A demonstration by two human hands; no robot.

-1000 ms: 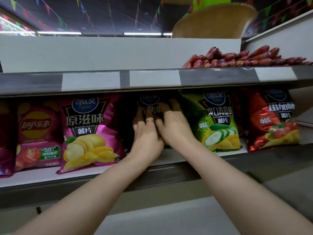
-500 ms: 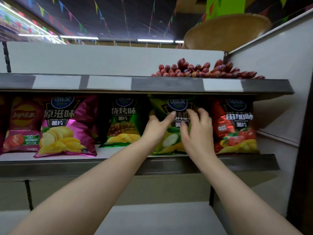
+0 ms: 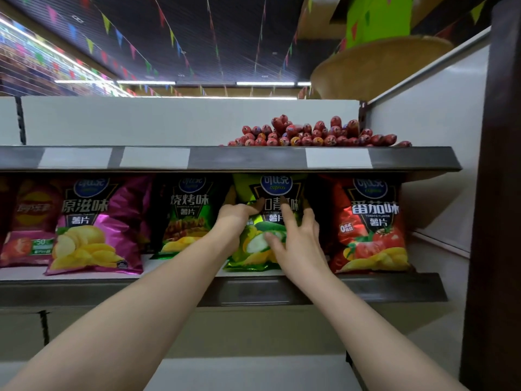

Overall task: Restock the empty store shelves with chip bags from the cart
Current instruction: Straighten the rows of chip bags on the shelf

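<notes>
**Both hands on the cucumber bag, middle shelf**

Your arms reach up and forward from 7 and 5 o'clock and meet at the lime-green cucumber bag [image 3: 277, 190]. It stands upright on the middle shelf [image 3: 394, 287], its foot near the front edge.

Your left hand [image 3: 239, 218] sits at the bag's 9 o'clock side. The knuckles are bent and the fingers curl onto its left front, taking hold of the foil there. The thumb is hidden, so you cannot tell how far round it wraps.

Your right hand [image 3: 298, 241] covers the bag's 4 o'clock part and lies flat and spread. The fingers are straight and point up to 12 o'clock, and the thumb stretches to 9 o'clock across the cucumber print. It presses the bag and grasps nothing.

The dark barbecue bag [image 3: 189, 215] stands at the bag's 9 o'clock and the pink bag [image 3: 95, 227] beyond that. The red tomato bag [image 3: 372, 227] stands at its 3 o'clock. Red sausages [image 3: 318, 135] lie heaped on the upper shelf [image 3: 248, 159] at 1 o'clock.

A second ago both hands were pressed against the barbecue bag. Half a second ago they had reached the cucumber bag, the left fingers laid out straight and higher on it. Now those fingers have curled and dropped, while the right hand has opened wider and its thumb has swung out over the bag's lower front.
</notes>
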